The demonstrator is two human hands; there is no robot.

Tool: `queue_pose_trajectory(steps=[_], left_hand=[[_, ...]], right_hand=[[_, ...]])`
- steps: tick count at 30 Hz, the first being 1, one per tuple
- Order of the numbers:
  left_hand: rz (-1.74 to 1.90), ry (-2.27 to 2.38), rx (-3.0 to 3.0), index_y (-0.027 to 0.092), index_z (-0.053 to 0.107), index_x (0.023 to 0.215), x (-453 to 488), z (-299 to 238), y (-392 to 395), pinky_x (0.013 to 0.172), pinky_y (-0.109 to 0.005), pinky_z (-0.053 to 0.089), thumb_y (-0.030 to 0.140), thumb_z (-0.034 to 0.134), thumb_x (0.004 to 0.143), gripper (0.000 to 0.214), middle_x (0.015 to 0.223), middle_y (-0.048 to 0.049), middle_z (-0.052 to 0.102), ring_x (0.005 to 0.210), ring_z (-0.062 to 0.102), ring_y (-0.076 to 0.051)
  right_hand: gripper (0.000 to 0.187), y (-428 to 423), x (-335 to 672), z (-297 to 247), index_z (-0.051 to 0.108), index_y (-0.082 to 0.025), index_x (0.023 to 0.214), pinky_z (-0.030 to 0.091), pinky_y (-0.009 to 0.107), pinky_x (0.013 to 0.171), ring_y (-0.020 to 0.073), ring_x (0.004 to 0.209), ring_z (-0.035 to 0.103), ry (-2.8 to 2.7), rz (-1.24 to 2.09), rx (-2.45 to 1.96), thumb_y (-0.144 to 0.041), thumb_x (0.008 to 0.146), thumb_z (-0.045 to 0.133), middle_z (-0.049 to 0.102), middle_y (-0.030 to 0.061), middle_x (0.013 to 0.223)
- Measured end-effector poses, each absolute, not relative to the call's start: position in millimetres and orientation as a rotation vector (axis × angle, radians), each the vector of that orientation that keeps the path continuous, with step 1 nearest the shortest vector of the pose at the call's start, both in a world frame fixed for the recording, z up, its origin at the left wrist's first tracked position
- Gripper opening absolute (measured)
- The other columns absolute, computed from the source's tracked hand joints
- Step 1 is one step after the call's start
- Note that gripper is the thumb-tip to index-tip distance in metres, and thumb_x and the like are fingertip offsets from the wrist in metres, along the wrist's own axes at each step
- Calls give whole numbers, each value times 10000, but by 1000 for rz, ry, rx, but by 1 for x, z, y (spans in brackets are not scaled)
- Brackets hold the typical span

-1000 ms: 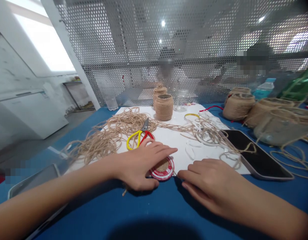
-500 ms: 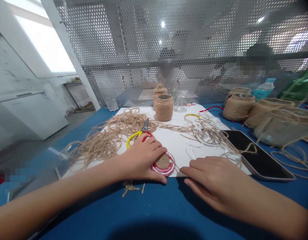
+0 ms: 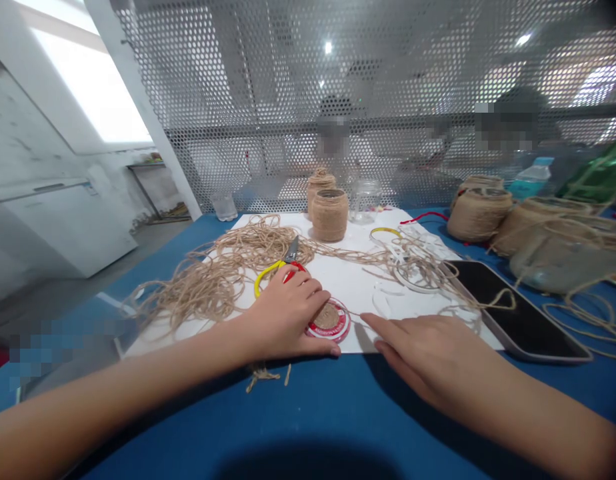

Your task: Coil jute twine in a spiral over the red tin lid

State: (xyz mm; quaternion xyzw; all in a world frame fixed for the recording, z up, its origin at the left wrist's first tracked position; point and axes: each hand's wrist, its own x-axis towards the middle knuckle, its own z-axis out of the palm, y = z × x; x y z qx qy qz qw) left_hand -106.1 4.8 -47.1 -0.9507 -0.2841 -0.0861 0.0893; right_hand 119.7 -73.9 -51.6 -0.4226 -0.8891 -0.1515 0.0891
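Note:
A round red-and-white lid (image 3: pixel 342 326) lies flat near the front edge of the white paper, with a small coil of jute twine (image 3: pixel 327 315) at its centre. My left hand (image 3: pixel 288 310) grips the lid from its left side, thumb along the near edge and fingers over the far edge. From the lid a short strand of twine leads right to the fingertips of my right hand (image 3: pixel 433 343), which pinches it. Just beyond my left hand, scissors (image 3: pixel 291 251) with yellow and red handles rest on a loose heap of jute twine (image 3: pixel 213 280); my hand partly covers the handles.
Twine-wrapped jars (image 3: pixel 330 217) and a clear glass jar (image 3: pixel 365 200) stand at the back. A phone (image 3: pixel 518 310) lies right of the paper, near more wrapped jars (image 3: pixel 478 215). A yellow tape roll (image 3: pixel 385 232) sits among tangled twine. Behind rises a perforated metal screen (image 3: pixel 268 80).
My right hand has shifted slightly up, its index finger now straighter, and the strand stretches from the lid's far side. The lid has turned a little under my left hand.

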Motion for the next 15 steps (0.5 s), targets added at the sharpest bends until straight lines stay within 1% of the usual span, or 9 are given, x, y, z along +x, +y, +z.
queue_pose_trajectory(steps=[2, 3, 7, 9, 11, 15], left_hand=[[-255, -870, -2816, 161, 597, 1050, -106, -48, 6, 962, -473, 254, 734, 498, 723, 667, 981, -97, 630, 974, 526, -278], [-256, -882, -2808, 161, 597, 1051, -106, -48, 6, 957, -472, 260, 727, 500, 728, 659, 982, -97, 630, 974, 525, -278], [-254, -922, -2771, 166, 607, 1034, -107, -49, 8, 951, -476, 262, 735, 481, 735, 656, 961, -100, 637, 964, 527, -277], [-251, -940, -2753, 168, 612, 1025, -106, -48, 7, 943, -476, 266, 745, 457, 741, 662, 946, -102, 639, 952, 528, -278], [-247, -952, -2745, 167, 613, 1031, -106, -48, 7, 941, -477, 268, 745, 442, 749, 665, 952, -107, 637, 952, 528, -279], [-239, -975, -2749, 159, 607, 1056, -106, -49, 5, 952, -485, 262, 726, 459, 754, 658, 988, -119, 626, 976, 521, -285]], right_hand=[[242, -74, 120, -52, 572, -170, 1058, 311, 298, 497, 194, 582, 630, -2679, -427, -1281, -171, 873, 416, 659, 17, 695], [243, -74, 121, -52, 574, -170, 1061, 312, 298, 495, 198, 586, 633, -2674, -435, -1284, -189, 879, 414, 663, 21, 703], [328, -72, 124, -51, 541, -126, 1153, 294, 294, 469, 204, 552, 634, -2603, -543, -1301, -246, 859, 461, 683, 49, 720], [310, -71, 126, -51, 560, -132, 1131, 267, 293, 456, 203, 528, 630, -2626, -544, -1329, -229, 851, 469, 676, 37, 682], [267, -70, 126, -51, 586, -161, 1085, 239, 297, 456, 206, 520, 627, -2670, -523, -1356, -198, 853, 459, 661, 16, 649], [259, -72, 123, -50, 595, -185, 1060, 209, 307, 478, 203, 564, 632, -2731, -458, -1328, -150, 842, 458, 659, 0, 681]])
